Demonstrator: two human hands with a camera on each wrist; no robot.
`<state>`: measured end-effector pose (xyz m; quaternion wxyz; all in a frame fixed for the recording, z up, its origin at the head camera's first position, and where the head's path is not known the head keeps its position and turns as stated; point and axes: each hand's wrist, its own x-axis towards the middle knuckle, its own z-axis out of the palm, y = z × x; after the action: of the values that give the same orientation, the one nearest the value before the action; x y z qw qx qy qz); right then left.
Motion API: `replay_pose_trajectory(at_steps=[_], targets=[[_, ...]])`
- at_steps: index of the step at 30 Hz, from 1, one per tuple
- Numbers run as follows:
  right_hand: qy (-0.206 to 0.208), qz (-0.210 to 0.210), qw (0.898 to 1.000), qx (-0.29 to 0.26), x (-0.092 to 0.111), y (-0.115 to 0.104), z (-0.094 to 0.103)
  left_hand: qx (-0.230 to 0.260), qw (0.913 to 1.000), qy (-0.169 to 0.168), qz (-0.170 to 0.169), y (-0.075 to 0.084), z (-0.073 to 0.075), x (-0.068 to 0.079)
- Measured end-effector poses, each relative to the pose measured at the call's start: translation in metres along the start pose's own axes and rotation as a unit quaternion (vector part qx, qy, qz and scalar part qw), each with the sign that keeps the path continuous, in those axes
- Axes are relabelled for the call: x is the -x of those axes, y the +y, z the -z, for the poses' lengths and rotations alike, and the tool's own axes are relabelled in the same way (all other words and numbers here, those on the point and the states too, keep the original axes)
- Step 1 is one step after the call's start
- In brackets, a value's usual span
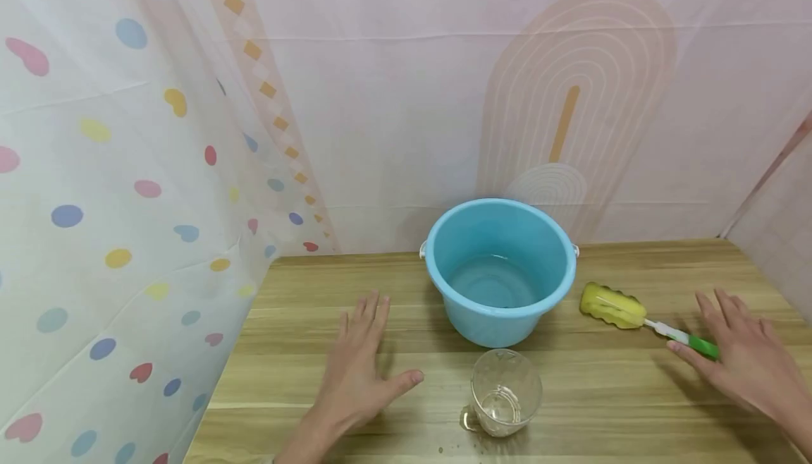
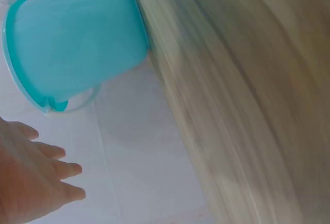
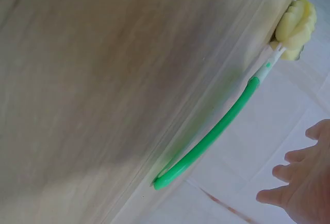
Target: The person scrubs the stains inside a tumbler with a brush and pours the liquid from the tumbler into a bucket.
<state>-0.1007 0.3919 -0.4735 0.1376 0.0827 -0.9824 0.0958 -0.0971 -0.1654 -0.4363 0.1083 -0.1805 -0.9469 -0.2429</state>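
Observation:
A blue bucket (image 1: pixel 499 326) with water in its bottom stands at the middle back of the wooden table. In front of it is a clear drinking glass (image 1: pixel 507 386), upright, with a little liquid low inside. My left hand (image 1: pixel 358 372) is spread with straight fingers to the left of both, holding nothing. To the right lies a bottle brush (image 3: pixel 211 131) with a yellow sponge head and a green handle. Over the handle's end hovers my right hand (image 1: pixel 748 355), fingers spread; the right wrist view shows the hand apart from the brush.
Small drops and a wet patch (image 1: pixel 469 419) lie on the table (image 1: pixel 304 323) beside the glass. A patterned cloth (image 1: pixel 393 111) hangs behind the table, and a dotted cloth (image 1: pixel 146 238) hangs along its left side.

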Motion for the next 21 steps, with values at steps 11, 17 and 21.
replay_pose_trajectory(at_steps=[11, 17, 21], targets=[[-0.069, -0.038, 0.997, 0.015, -0.001, -0.002, 0.004, 0.119, 0.9898, -0.066, 0.041, 0.021, -0.002, 0.002], [-0.1, -0.04, 0.994, 0.01, 0.002, 0.003, 0.003, 0.153, 0.9828, -0.098, 0.033, 0.029, -0.007, 0.003], [-0.089, -0.029, 0.996, 0.005, 0.004, 0.006, 0.001, 0.172, 0.9794, -0.104, 0.021, 0.031, -0.009, 0.003]])
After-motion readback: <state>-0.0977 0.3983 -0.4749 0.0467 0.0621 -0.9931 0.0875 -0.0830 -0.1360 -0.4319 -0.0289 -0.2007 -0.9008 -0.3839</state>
